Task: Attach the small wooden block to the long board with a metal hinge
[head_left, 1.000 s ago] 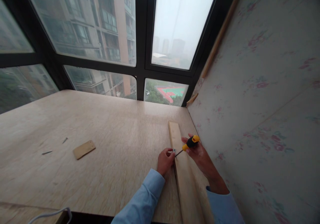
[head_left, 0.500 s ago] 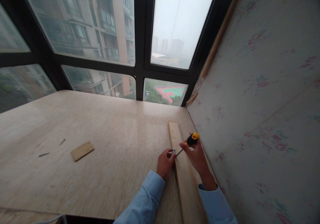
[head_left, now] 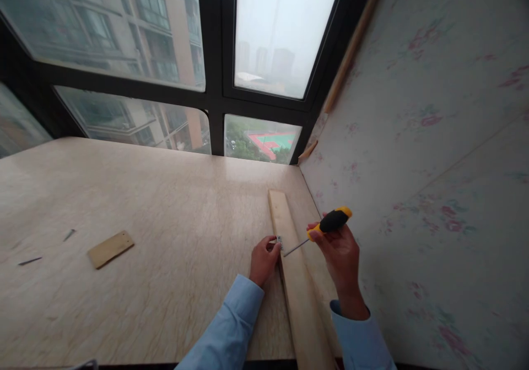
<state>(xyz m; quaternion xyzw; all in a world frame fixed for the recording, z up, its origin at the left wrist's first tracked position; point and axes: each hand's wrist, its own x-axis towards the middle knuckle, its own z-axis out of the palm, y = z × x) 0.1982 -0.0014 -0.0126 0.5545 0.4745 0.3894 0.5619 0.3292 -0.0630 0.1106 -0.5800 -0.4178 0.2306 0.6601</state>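
Observation:
A long wooden board (head_left: 300,282) lies along the right side of the stone sill. My left hand (head_left: 264,260) is at the board's left edge, thumb and fingers pinching a small metal bracket (head_left: 279,242) against it. In my right hand (head_left: 341,254) is a screwdriver (head_left: 330,222) with a black and yellow handle, gripped by thumb and fingers. Its shaft slopes down to the left, and the tip is close to the bracket, over the board. Whether the tip touches anything I cannot tell.
A small wooden plate with holes (head_left: 111,250) lies on the stone sill (head_left: 173,216) at the left. Beyond it are two screws, one nearer (head_left: 69,234) and one farther left (head_left: 30,261). A papered wall (head_left: 413,238) stands close on the right; dark-framed windows (head_left: 217,105) rise behind.
The screwdriver has drawn back to the right, its tip away from the bracket, and its handle now tilts lower. My left hand still pinches the bracket. The view has shifted to the right.

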